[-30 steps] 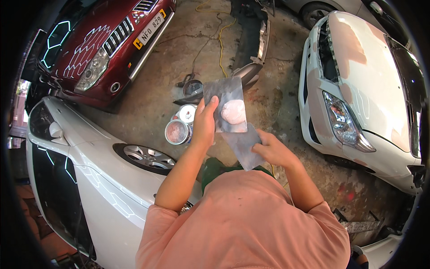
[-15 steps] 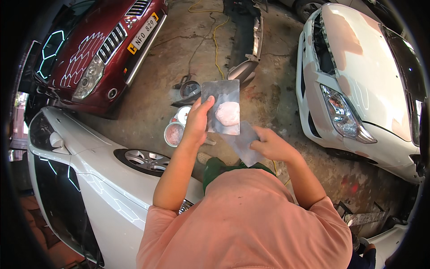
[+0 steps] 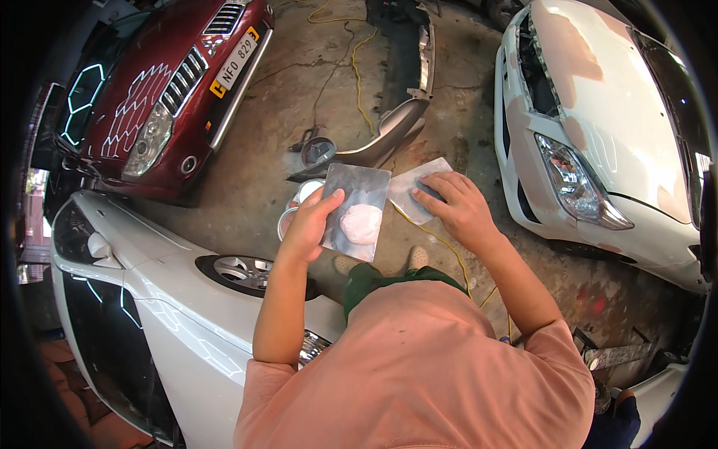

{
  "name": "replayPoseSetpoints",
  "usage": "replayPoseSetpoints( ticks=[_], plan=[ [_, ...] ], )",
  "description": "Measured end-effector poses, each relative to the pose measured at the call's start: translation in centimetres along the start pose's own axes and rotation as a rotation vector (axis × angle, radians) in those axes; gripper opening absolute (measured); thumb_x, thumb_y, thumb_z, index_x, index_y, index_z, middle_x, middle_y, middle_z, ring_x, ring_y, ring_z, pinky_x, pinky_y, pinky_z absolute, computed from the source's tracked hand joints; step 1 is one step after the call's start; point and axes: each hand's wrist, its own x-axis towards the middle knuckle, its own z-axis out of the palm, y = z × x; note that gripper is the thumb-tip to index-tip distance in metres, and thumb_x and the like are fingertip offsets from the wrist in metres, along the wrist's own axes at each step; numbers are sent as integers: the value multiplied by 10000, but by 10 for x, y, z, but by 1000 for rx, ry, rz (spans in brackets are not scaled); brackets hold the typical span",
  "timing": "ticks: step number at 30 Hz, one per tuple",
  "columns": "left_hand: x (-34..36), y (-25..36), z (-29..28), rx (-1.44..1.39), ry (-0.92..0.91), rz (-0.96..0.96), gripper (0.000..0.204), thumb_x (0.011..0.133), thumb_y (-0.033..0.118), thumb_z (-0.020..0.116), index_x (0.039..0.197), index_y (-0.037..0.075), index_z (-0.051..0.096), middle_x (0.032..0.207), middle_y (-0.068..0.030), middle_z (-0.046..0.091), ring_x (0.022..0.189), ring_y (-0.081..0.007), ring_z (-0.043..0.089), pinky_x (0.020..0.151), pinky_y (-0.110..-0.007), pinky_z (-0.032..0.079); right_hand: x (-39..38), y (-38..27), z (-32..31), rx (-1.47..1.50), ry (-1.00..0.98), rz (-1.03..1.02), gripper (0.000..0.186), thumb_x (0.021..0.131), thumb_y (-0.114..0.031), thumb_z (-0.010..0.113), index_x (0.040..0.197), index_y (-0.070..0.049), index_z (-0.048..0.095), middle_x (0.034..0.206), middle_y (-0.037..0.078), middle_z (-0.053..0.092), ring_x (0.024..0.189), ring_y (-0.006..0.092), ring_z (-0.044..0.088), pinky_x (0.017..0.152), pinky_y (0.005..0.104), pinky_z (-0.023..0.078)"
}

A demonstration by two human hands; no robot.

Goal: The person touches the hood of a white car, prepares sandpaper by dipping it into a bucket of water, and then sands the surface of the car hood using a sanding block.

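Note:
My left hand [image 3: 303, 228] grips a flat grey rectangular plate [image 3: 357, 181], thumb on its top face. A rounded mound of pale pink putty [image 3: 360, 224] sits on the lower part of that plate. Just to the right, my right hand [image 3: 462, 208] is closed on a thin grey putty spreader [image 3: 406, 188], its fingers laid over the top face. The spreader is tilted, with its left edge close beside the plate's right edge; whether the two touch I cannot tell.
White-rimmed tubs [image 3: 308, 190] stand on the floor behind my left hand. Ahead lies a detached bumper [image 3: 404, 120] beside a yellow cord [image 3: 357, 82]. A silver car [image 3: 172, 277] is close on the left, a red car [image 3: 142, 97] beyond it, a patched white car [image 3: 621, 142] at right.
My right hand has swung the spreader up and outward, from below the plate to its right side, and turned it. The plate with the putty has shifted slightly left and toward me.

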Motion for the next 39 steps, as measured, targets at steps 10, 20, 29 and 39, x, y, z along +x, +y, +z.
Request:
replayPoseSetpoints(
  ticks=[10, 20, 29, 39],
  plan=[
    [-11, 22, -9, 131, -27, -2, 410, 992, 221, 596, 1321, -18, 547, 1190, -71, 650, 1047, -147, 617, 926, -301, 490, 11, 6, -12, -28, 26, -221, 349, 813, -144, 594, 1151, -169, 675, 1177, 77, 636, 1099, 252, 623, 989, 449, 507],
    [-22, 11, 14, 158, -134, -69, 425, 984, 209, 610, 1332, -25, 541, 1180, -72, 657, 1032, -133, 619, 920, -297, 491, 16, 9, -10, -2, 98, -204, 351, 789, -109, 626, 1131, -44, 677, 1177, 90, 649, 1091, 254, 634, 1010, 447, 499],
    [-33, 8, 20, 141, -68, -26, 460, 986, 195, 606, 1368, -42, 512, 1251, -82, 627, 1105, -149, 591, 982, -300, 459, 14, 12, -20, -83, 103, -164, 321, 787, -115, 634, 1096, -105, 720, 1194, 44, 647, 1152, 230, 607, 1093, 484, 418],
    [-27, 6, 5, 157, -43, 20, 446, 987, 204, 606, 1351, -39, 522, 1226, -73, 638, 1095, -143, 593, 976, -299, 457, 13, 11, -15, -25, 163, -61, 348, 770, -101, 652, 1109, -115, 729, 1201, 49, 654, 1156, 245, 608, 1103, 490, 413]
  ],
)
